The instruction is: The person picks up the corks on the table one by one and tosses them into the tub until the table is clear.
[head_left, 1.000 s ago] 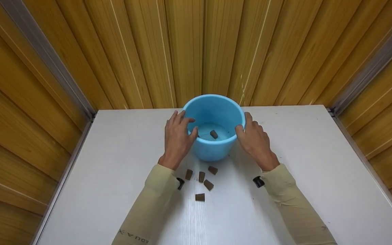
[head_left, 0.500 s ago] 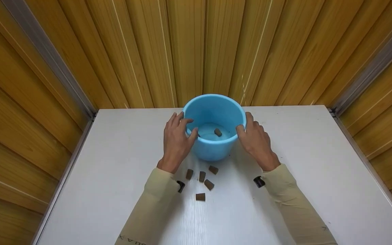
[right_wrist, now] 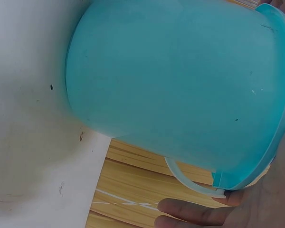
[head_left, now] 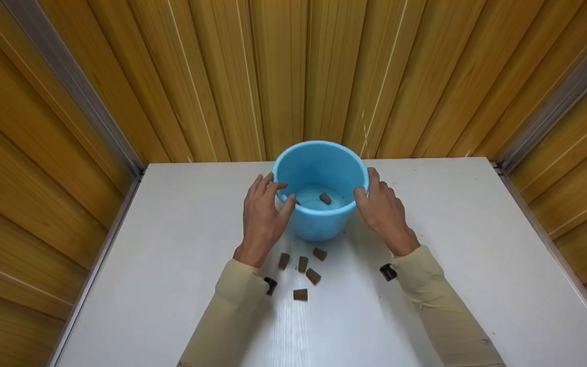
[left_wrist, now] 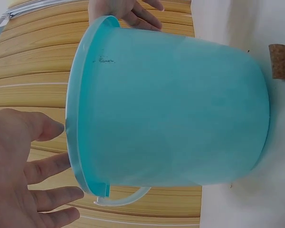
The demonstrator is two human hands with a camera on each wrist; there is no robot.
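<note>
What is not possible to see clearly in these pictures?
White curved plastic handle, both wrist views: middle hidden behind the light-blue plastic bucket.
Small dark patch inside, beside the left hand, head view: too small to identify.
Beige fabric left sleeve, head view: bottom edge cuts it.

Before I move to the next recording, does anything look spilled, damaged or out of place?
Only small marks: a dark scuff mars the smooth blue round plastic bucket below its rim, and dark specks dot the flat white table. Five tapered brown corks lie loose outside the bucket, perhaps deliberately.
</note>
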